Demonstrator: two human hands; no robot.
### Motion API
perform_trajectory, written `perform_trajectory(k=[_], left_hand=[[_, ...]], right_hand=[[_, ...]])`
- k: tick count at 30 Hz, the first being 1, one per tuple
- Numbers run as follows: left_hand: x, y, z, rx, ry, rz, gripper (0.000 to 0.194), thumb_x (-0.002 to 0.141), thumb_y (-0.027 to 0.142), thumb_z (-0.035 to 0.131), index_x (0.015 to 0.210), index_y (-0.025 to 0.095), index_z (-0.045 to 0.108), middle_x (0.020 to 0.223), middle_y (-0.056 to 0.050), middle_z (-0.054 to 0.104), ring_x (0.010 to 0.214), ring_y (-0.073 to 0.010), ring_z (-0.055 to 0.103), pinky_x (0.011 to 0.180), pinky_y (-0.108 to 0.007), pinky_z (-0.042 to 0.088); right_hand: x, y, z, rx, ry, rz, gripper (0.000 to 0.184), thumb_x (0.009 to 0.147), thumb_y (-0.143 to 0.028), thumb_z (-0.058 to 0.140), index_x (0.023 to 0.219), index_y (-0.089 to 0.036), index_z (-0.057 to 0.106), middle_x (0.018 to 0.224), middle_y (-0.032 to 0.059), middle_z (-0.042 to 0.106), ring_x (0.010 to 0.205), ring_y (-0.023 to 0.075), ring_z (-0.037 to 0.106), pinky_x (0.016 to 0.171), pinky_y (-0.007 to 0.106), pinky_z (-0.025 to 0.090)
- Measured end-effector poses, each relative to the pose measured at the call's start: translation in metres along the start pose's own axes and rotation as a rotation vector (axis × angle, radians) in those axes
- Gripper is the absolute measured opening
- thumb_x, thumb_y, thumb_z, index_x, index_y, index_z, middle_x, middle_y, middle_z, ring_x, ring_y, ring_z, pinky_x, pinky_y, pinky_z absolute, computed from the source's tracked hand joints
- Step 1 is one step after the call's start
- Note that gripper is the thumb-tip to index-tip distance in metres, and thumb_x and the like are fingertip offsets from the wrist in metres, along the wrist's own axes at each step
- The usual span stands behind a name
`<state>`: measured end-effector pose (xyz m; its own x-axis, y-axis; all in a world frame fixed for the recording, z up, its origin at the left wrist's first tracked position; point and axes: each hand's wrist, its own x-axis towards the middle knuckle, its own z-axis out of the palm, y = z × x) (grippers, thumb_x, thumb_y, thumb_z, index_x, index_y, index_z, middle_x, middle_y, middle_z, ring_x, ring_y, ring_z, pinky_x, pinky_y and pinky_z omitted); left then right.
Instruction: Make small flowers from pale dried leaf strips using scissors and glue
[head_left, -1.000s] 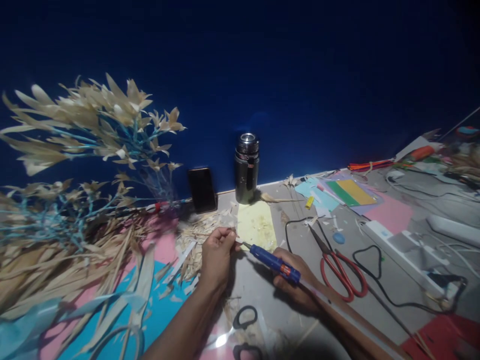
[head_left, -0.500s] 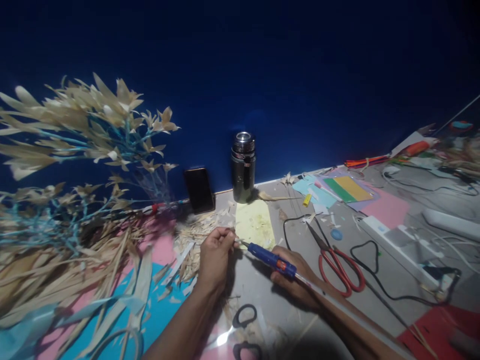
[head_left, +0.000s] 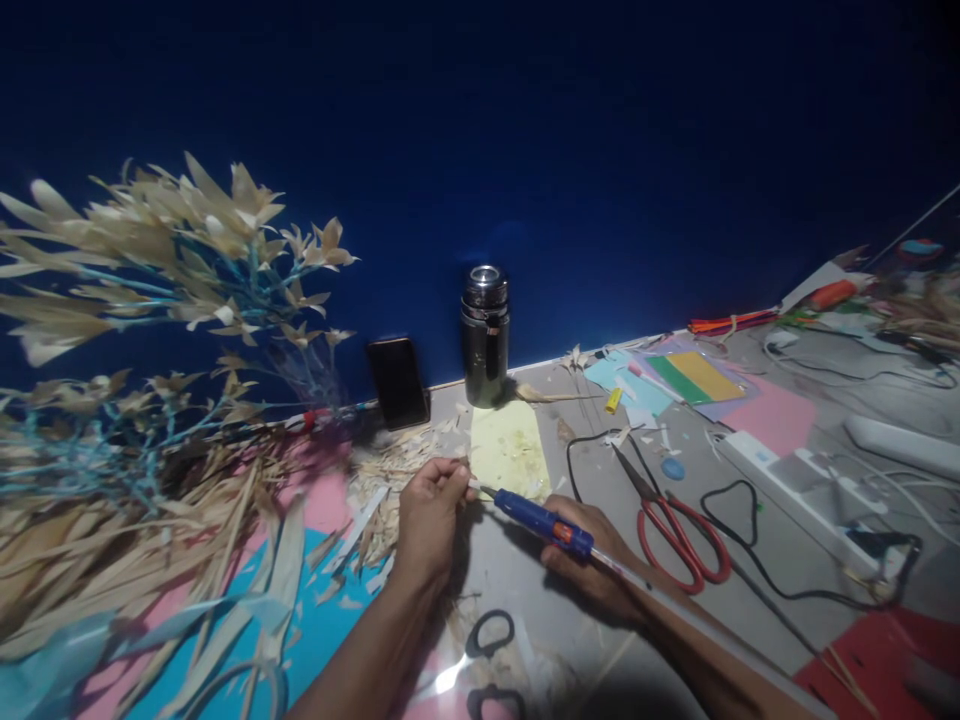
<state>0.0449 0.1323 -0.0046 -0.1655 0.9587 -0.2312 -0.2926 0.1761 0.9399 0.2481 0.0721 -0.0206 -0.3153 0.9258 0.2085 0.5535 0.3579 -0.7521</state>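
Observation:
My right hand (head_left: 589, 555) is wrapped round a blue glue gun (head_left: 536, 518) with an orange part and a long pale glue stick running out of its back. The nozzle points left. My left hand (head_left: 435, 510) pinches a small pale piece (head_left: 472, 484) right at the nozzle; whether they touch I cannot tell. Just beyond both hands lies a pale yellow sheet (head_left: 510, 450) with glue-like marks. Red-handled scissors (head_left: 679, 540) rest open to the right of my right hand. Black-handled scissors (head_left: 491, 635) lie below, between my forearms.
A dark flask (head_left: 485, 340) and an upright phone (head_left: 399, 383) stand by the blue wall. Left are blue branches with pale dried-leaf flowers (head_left: 247, 250), dried husks (head_left: 45, 540) and shavings. Right are a power strip (head_left: 795, 490), cables and coloured paper (head_left: 697, 380).
Almost nothing differs. The glue gun's nozzle and my left fingers have shifted very slightly; both hands keep the same hold.

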Motion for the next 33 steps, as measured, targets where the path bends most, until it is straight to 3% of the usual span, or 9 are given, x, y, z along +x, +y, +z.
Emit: perform_trajectory(k=[33], left_hand=[[0.0014, 0.0008, -0.0013, -0.019, -0.012, -0.038, 0.025, 0.059, 0.031, 0.082, 0.068, 0.015, 0.065, 0.053, 0.003, 0.059, 0.045, -0.0074, 0.047, 0.047, -0.018, 0.033]], right_hand=[[-0.0038, 0.0044, 0.0059, 0.048, 0.063, 0.01, 0.059, 0.094, -0.077, 0.039, 0.077, -0.021, 0.051, 0.069, -0.0003, 0.055, 0.059, 0.016, 0.048, 0.056, 0.028, 0.032]])
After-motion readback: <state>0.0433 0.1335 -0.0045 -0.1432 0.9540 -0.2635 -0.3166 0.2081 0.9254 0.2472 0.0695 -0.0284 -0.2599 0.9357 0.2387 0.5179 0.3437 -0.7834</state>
